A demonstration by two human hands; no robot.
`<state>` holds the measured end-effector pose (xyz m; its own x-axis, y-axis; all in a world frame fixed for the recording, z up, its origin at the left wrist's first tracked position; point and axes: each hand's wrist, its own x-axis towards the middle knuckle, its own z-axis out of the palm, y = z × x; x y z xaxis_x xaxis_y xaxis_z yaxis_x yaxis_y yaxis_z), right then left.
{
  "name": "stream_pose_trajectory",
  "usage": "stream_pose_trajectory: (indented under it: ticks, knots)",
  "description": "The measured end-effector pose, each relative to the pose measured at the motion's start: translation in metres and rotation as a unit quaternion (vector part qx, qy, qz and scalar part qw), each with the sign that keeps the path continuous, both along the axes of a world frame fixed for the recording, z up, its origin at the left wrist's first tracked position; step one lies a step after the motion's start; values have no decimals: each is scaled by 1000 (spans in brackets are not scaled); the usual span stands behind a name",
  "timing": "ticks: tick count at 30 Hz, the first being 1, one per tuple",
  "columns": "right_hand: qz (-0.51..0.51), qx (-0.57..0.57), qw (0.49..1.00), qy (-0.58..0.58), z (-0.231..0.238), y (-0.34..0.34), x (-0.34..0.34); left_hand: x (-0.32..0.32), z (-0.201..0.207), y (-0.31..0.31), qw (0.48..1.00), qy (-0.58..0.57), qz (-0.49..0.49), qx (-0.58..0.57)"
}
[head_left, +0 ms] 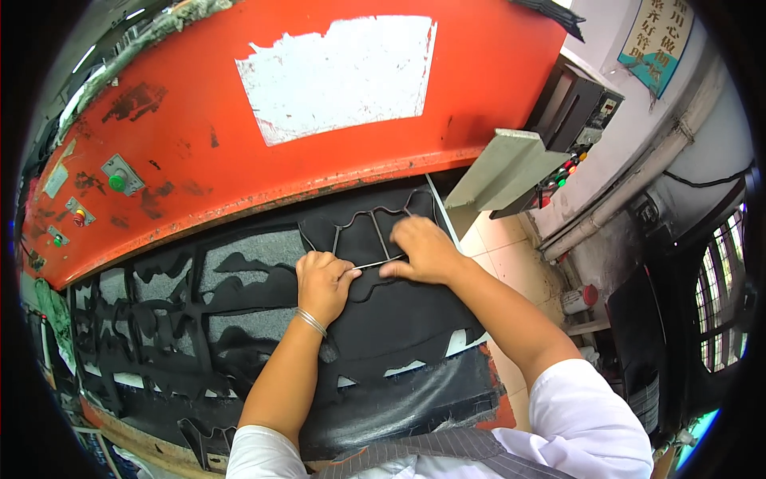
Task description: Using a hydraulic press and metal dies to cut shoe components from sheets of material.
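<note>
A thin metal cutting die (pixel 380 233), a wavy-edged frame with cross bars, lies on black sheet material (pixel 403 319) at the right part of the machine bed. My left hand (pixel 321 283) is closed on the die's near left corner, thumb along its near bar. Over the die's right end is my right hand (pixel 427 251), its fingers curled and thumb held apart, slightly blurred. A gap shows between that thumb and the fingers; any contact with the die is hard to make out. To the left, the sheet has many cut-out gaps showing a grey surface (pixel 251 249).
The orange machine beam (pixel 183 152) spans the far side, with a green button (pixel 118 182) and a red knob (pixel 80 217) at left. A grey-green metal plate (pixel 499 172) and control box (pixel 578 112) stand at right. Another metal die (pixel 203 439) lies near the front edge.
</note>
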<state>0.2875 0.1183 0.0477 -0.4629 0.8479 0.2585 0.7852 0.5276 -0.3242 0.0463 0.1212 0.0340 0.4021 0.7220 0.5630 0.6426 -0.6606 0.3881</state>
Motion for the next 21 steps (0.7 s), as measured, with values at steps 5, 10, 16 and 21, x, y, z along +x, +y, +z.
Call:
stream_pose_trajectory:
  ticks: [5, 10, 16, 21]
  knots:
    - [16, -211, 968, -138, 64, 9, 3, 20, 45, -4, 991, -64, -4, 116]
    - [112, -341, 933, -15, 84, 23, 16, 7, -10, 32, 894, -443, 35, 46]
    - [125, -247, 929, 244, 114, -24, 47, -3, -11, 59, 994, 40, -94, 50]
    - [13, -196, 866, 460, 124, -83, 98, -1, 38, 67, 951, 108, 100, -273]
